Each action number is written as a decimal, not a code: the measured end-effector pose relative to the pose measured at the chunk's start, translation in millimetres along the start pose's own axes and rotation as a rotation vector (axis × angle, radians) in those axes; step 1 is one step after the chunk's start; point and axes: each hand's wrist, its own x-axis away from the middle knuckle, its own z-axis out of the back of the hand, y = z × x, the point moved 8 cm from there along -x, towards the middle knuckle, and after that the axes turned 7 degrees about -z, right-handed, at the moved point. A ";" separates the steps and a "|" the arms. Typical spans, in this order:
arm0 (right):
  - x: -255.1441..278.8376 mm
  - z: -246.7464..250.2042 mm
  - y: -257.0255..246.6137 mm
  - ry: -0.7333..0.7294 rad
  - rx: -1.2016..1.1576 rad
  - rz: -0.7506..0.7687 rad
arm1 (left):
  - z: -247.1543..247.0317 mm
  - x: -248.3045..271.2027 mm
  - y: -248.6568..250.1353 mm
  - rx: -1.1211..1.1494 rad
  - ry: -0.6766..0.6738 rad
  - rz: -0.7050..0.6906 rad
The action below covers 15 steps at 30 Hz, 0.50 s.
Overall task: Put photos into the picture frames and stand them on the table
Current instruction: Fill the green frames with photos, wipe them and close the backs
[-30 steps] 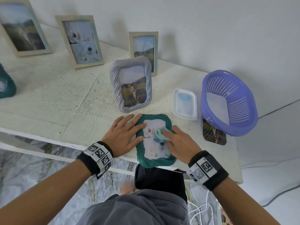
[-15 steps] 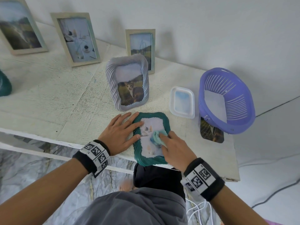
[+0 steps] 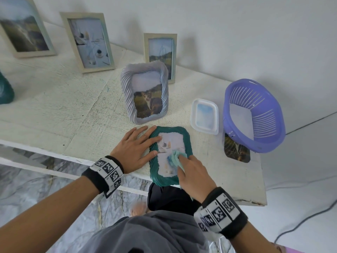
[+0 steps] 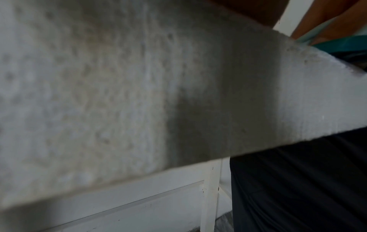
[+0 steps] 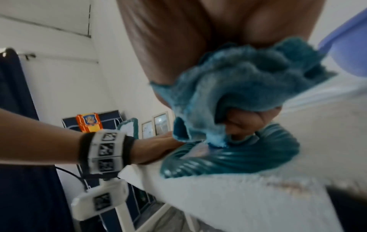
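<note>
A teal ribbed picture frame point(image 3: 188, 143) with a pale photo inside lies flat at the table's front edge. My left hand point(image 3: 135, 148) lies flat with straight fingers, pressing on the frame's left rim. My right hand point(image 3: 189, 172) holds a small light-blue cloth point(image 3: 175, 158) bunched in its fingers and presses it on the frame's glass. In the right wrist view the cloth point(image 5: 238, 87) is wadded under my fingers over the teal frame point(image 5: 228, 160). A lilac ribbed frame point(image 3: 145, 92) with a cat photo stands upright behind.
Three pale wooden frames point(image 3: 89, 41) stand along the wall. A clear lid point(image 3: 205, 116) and a purple basket point(image 3: 255, 114) sit at the right, with a loose dark photo point(image 3: 237, 152) under the basket's edge. A teal object point(image 3: 5, 90) is at far left.
My right hand has slid the cloth down the glass toward me, from the upper middle of the photo to its lower right. The left hand has stayed on the rim.
</note>
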 end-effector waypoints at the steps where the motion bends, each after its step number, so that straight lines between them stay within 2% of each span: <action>1: 8.7 -3.0 -0.8 -0.015 -0.017 0.016 | 0.1 -0.1 -0.2 -0.002 -0.001 0.001; 6: 6.6 7.5 6.9 0.022 -0.176 0.010 | 0.4 -0.1 0.1 0.006 -0.005 -0.006; 11: -15.4 12.1 5.3 0.042 -0.148 0.023 | 0.6 -1.0 0.3 0.002 -0.010 -0.004; 15: 9.6 1.1 -1.3 -0.123 -0.102 0.195 | 1.3 -0.8 0.5 0.003 -0.011 -0.007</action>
